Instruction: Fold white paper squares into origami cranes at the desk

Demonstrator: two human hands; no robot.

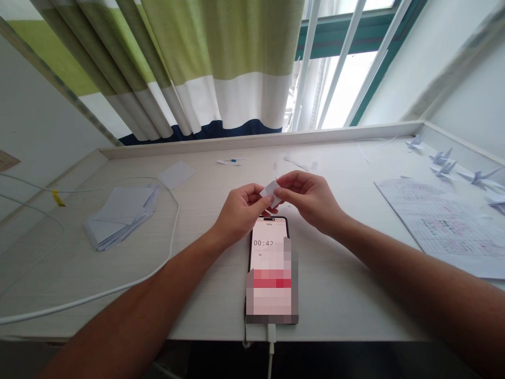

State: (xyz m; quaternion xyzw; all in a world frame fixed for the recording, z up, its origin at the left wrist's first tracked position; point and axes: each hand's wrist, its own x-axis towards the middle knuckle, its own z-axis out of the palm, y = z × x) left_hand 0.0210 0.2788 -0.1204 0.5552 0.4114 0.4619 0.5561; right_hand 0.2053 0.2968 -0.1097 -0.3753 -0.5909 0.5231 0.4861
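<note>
Between my two hands is a small folded piece of white paper (270,191), held above the desk. My left hand (245,209) pinches its left and lower side, with the thumb on the front face. On the right side, the thumb and forefinger of my right hand (310,199) are closed on the same paper. Just below the hands lies a phone (269,258) with a running count of 00:42 on its screen, partly blurred out. A white cable plugs into its lower end.
A stack of white paper sheets (120,216) lies left, beside a looping white cable (175,223). One loose sheet (176,174) is behind it. Several folded paper cranes (444,167) stand at the right, near a written-on sheet (442,221). Paper scraps (298,163) lie toward the back.
</note>
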